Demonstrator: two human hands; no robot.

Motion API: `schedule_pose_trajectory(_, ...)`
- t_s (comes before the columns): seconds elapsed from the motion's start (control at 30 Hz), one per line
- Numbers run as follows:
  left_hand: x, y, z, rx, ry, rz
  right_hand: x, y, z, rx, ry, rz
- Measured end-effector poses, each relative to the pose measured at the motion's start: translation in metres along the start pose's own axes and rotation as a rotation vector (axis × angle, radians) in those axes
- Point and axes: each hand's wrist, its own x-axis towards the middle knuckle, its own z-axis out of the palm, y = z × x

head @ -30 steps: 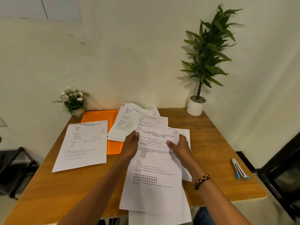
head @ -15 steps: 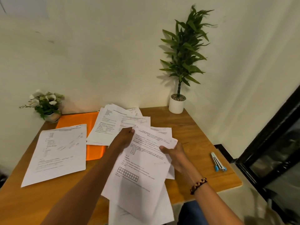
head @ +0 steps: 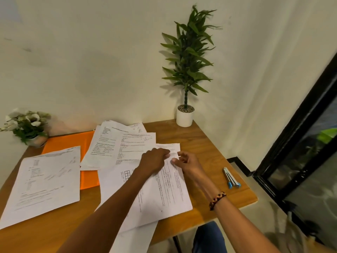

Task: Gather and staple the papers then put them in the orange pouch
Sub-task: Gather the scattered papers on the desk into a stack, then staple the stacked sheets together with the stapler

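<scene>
You are sitting at a small study or home-office corner. A wooden desk (head: pixel 209 154) stands pushed into the angle of two plain cream walls (head: pixel 91 61), and printed worksheets (head: pixel 45 179) lie spread across it over an orange pouch (head: pixel 67 143). A stapler (head: pixel 231 178) rests near the desk's right edge. Decoration is modest: a tall leafy plant in a white pot (head: pixel 185 117) at the back corner and a little flower pot (head: pixel 31 128) (white blooms) at the left. A dark-framed glass door (head: pixel 300 152) borders the right side.
</scene>
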Motion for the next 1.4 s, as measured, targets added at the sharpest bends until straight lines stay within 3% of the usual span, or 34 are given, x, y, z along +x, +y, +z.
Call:
schedule_pose_trajectory(0.1, 0.002, 0.012, 0.010, 0.044, -0.013, 0.034, 0.005, 0.009, 0.010, 0.026, 0.099, -0.050)
schedule_pose_trajectory(0.3, 0.006, 0.011, 0.020, 0.086, -0.116, 0.103, 0.008, 0.025, 0.006, 0.273, 0.191, 0.036)
schedule_pose_trajectory(0.37, 0.004, 0.013, 0.025, 0.079, -0.132, 0.123, 0.008, 0.027, 0.002, 0.227, 0.242, 0.006)
schedule_pose_trajectory(0.6, 0.003, 0.022, 0.044, -0.096, -0.055, 0.164, 0.009, 0.036, -0.009, 0.119, 0.441, -0.003)
schedule_pose_trajectory(0.83, 0.004, 0.028, 0.065, -0.212, 0.053, 0.141, 0.006, 0.047, -0.016, 0.182, 0.460, 0.057)
schedule_pose_trajectory(0.97, 0.008, 0.027, 0.072, -0.216, 0.024, 0.120, 0.009, 0.049, -0.030, -0.032, 0.333, 0.009)
schedule_pose_trajectory(1.13, 0.011, 0.028, 0.077, -0.171, 0.021, 0.152, 0.015, 0.047, -0.068, -0.617, 0.460, 0.020)
schedule_pose_trajectory(1.23, 0.013, 0.031, 0.078, -0.152, 0.014, 0.177, 0.008, 0.048, -0.090, -0.960, 0.459, 0.127)
schedule_pose_trajectory(1.4, 0.012, 0.034, 0.079, -0.125, 0.022, 0.197, -0.008, 0.051, -0.095, -1.074, 0.468, 0.318)
